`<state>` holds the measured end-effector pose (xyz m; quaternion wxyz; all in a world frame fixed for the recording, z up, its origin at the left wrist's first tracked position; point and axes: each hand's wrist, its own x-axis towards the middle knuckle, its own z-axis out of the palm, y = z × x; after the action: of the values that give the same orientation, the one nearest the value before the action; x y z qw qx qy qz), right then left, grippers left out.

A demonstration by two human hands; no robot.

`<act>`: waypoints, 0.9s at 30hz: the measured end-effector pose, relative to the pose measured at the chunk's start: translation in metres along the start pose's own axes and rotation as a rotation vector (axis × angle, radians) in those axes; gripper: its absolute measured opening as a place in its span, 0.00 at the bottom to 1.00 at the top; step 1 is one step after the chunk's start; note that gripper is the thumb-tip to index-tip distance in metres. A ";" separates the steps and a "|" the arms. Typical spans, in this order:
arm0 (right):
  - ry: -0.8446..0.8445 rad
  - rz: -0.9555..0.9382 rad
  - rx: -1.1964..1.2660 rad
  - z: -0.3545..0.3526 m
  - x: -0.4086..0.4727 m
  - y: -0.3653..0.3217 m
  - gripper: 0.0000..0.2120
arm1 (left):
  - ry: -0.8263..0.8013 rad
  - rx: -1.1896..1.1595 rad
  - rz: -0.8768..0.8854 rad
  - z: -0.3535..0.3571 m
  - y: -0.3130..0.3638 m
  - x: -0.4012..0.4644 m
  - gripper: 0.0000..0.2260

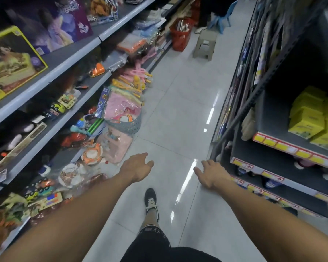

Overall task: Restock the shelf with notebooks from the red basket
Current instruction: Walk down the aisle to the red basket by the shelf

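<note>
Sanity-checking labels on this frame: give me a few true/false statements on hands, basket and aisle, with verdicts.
1. Both hands are empty. True: the left hand and the right hand are open with relaxed fingers, holding nothing.
2. The red basket stands at the person's feet. False: it stands far down the aisle on the floor, against the left shelving.
3. A grey plastic stool stands to the right of the red basket. True.
4. The left hand grips a notebook. False: it holds nothing.
5. Yellow boxes sit on the right-hand shelving. True.
6. A grey basket of packaged goods hangs from the right shelving. False: it sits low on the left side.
</note>
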<state>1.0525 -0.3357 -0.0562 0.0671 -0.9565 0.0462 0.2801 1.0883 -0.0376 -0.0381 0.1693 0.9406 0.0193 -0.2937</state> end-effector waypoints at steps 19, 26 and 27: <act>-0.024 0.238 0.083 -0.164 0.231 -0.086 0.35 | -0.089 -0.027 0.124 -0.196 0.004 0.282 0.29; -0.021 0.241 0.105 -0.202 0.318 -0.076 0.35 | -0.072 0.045 0.143 -0.239 0.040 0.362 0.29; -0.019 0.235 0.110 -0.209 0.333 -0.074 0.35 | -0.069 0.045 0.139 -0.246 0.046 0.376 0.29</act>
<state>1.4514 -0.3121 -0.0549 0.0865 -0.9367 0.1724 0.2922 1.5392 -0.0232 -0.0450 0.1685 0.9325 -0.0587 -0.3140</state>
